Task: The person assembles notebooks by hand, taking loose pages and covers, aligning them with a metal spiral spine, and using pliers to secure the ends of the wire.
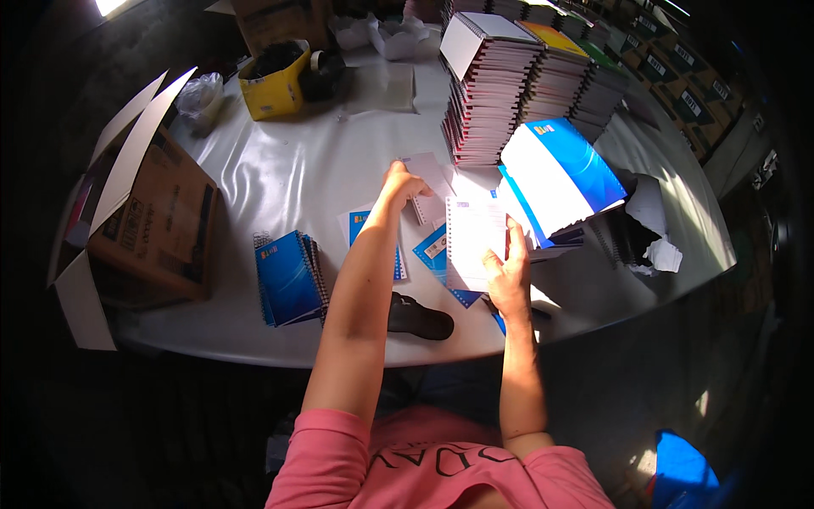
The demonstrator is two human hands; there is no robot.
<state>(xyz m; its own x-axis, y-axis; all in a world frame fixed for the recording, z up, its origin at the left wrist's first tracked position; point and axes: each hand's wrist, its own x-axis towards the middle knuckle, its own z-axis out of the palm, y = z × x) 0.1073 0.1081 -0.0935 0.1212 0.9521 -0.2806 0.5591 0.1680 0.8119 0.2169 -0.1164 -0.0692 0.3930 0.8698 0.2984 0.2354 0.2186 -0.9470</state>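
The right hand point(509, 280) pinches a white spiral pad point(473, 242) by its edge above the bench point(297, 187). The left hand point(403, 182), fingers half curled, is at another pad point(431, 209); I can't tell whether it grips. A knock from the right arm might topple the blue-topped stack point(560, 182) alongside. Small emblems mark the blue notebooks point(288, 271); dark lettering, the carton point(165, 220).

The right hand point(509, 282) hides part of the white notebook point(469, 233).

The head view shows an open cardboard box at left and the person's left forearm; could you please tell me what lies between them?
In the head view, a pile of blue spiral-bound notebooks lies between them.
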